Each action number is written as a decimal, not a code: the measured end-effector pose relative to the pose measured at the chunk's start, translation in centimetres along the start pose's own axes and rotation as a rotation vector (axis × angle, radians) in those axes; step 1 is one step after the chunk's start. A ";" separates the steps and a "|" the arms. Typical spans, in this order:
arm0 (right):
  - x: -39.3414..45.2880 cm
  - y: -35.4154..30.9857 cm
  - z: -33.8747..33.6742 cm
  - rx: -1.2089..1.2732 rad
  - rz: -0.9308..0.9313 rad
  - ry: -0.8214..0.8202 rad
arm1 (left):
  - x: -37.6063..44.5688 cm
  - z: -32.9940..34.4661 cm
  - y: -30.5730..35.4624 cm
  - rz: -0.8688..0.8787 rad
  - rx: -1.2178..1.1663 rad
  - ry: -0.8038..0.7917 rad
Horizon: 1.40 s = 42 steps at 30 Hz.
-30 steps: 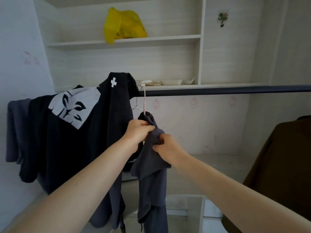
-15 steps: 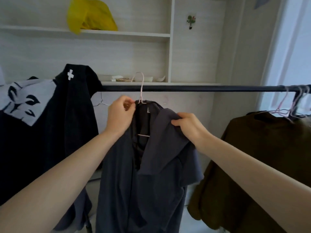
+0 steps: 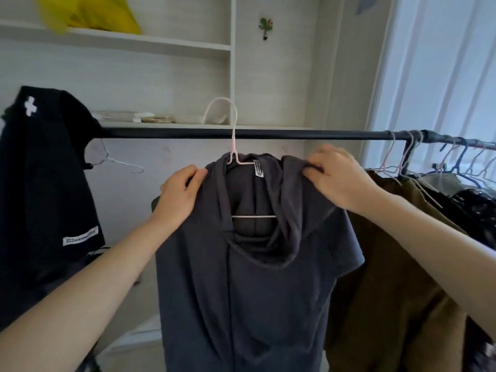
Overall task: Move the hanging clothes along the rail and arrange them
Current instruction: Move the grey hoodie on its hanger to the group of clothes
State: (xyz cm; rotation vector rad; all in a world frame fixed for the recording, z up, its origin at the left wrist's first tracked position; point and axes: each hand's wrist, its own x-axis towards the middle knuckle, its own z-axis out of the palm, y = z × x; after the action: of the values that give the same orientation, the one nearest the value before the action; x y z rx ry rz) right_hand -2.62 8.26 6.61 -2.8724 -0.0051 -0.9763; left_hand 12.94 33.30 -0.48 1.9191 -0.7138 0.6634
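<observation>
Grey hooded top [image 3: 249, 277] hangs on pink wire hanger [image 3: 234, 146] over rail [image 3: 295, 134]; left hand [image 3: 178, 194] pinches one shoulder, right hand [image 3: 335, 175] grips the other, apparently squaring it.

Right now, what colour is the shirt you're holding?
Dark grey shirt, on a pale pink hanger; the head view shows it.

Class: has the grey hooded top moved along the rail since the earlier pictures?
Yes. The grey hooded top has moved right along the rail, away from the black garment, towards the brown garment.
</observation>
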 end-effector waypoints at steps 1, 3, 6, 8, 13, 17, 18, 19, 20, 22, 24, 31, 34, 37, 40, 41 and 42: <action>0.3 0.6 -0.7 -0.008 -0.017 0.057 | -0.1 0.3 0.5 0.023 0.014 -0.014; 1.3 1.7 -2.0 -0.016 -0.013 0.173 | -0.5 0.7 1.3 0.078 0.037 -0.035; 2.8 1.9 -4.0 -0.024 0.035 0.379 | -1.0 1.0 2.2 0.140 0.022 -0.067; 3.9 1.8 -4.9 0.040 0.107 0.501 | -1.5 1.5 3.0 0.168 -0.013 -0.120; 7.2 2.0 -2.4 0.031 0.344 0.287 | -2.4 2.2 4.5 0.123 -0.124 -0.163; 4.7 1.8 1.7 0.203 0.443 -0.578 | -2.3 1.8 4.7 0.016 -0.220 -0.106; 3.7 1.6 1.9 0.299 0.446 -0.733 | -2.3 1.6 4.6 -0.012 -0.229 -0.084; 2.9 1.4 1.8 0.330 0.426 -0.827 | -2.2 1.4 4.4 -0.037 -0.230 -0.060; 2.3 1.3 1.6 0.327 0.400 -0.826 | -2.1 1.2 4.1 -0.062 -0.219 -0.032; 1.7 0.7 1.0 0.320 0.341 -0.682 | -1.8 0.9 3.5 -0.110 -0.183 0.031; 1.6 0.0 0.2 0.452 0.372 -0.511 | -1.5 0.8 3.1 -0.135 -0.172 0.083; 0.6 -0.4 0.6 0.378 0.055 -0.260 | -0.9 1.1 4.6 -0.097 -0.235 -0.006; 0.4 0.9 0.1 0.435 0.069 -0.182 | -0.9 0.7 5.1 -0.078 -0.290 -0.061; -0.3 2.2 0.0 0.436 0.096 -0.203 | -0.5 0.1 4.8 -0.065 -0.283 -0.065; -1.7 3.2 1.1 0.207 0.025 -0.347 | -0.4 -0.1 3.9 -0.079 -0.238 0.006; -2.2 3.6 1.6 0.141 -0.008 -0.397 | -0.5 -0.2 3.6 -0.082 -0.217 0.012; -2.6 3.9 1.9 0.144 -0.015 -0.416 | -0.6 -0.2 3.3 -0.084 -0.195 0.007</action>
State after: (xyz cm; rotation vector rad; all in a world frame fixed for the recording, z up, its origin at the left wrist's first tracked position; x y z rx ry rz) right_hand -3.43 4.68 3.15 -2.8827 -0.1256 -0.3479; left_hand 10.19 32.35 1.10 1.7561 -0.6652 0.5282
